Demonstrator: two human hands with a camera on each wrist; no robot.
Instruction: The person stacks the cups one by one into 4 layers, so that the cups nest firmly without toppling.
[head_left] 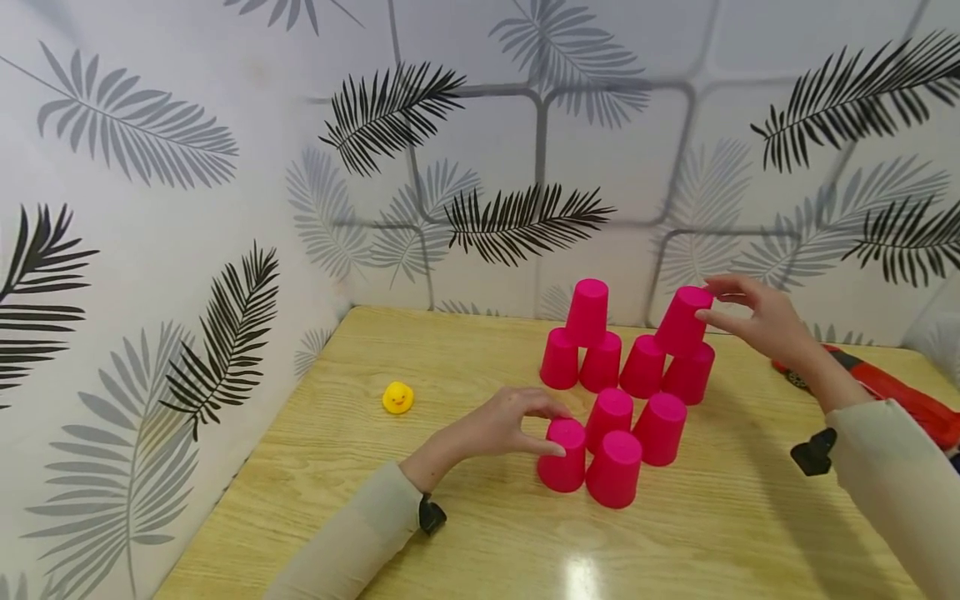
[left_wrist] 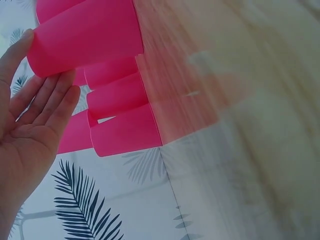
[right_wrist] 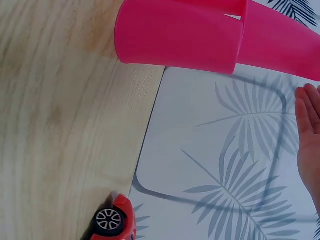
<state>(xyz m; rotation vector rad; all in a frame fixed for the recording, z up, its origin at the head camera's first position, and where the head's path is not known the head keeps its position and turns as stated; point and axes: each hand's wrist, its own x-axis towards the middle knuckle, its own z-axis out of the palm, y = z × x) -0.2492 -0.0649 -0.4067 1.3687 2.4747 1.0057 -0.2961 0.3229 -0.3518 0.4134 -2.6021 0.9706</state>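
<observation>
Pink cups stand upside down in a cluster on the table. My left hand [head_left: 504,423] is at the front-left cup [head_left: 561,471], thumb against its near side and fingers on the far side of its top; the left wrist view shows this thumb and the fingers [left_wrist: 55,97] around the cup's end. Two cups at the back right carry a third cup [head_left: 681,323]. Beside that top cup is my right hand [head_left: 765,317], its thumb just overlapping the cup's edge. In the right wrist view its visible fingers [right_wrist: 305,107] are straight, beside the cup and slightly apart from it.
Left of my right hand, another upper cup [head_left: 587,312] sits on two cups. Further cups, such as one [head_left: 613,475] at the front, stand close together. A yellow toy duck [head_left: 397,398] sits at the left; a red toy car [head_left: 900,392] lies at the right. Patterned walls border the table [head_left: 315,450].
</observation>
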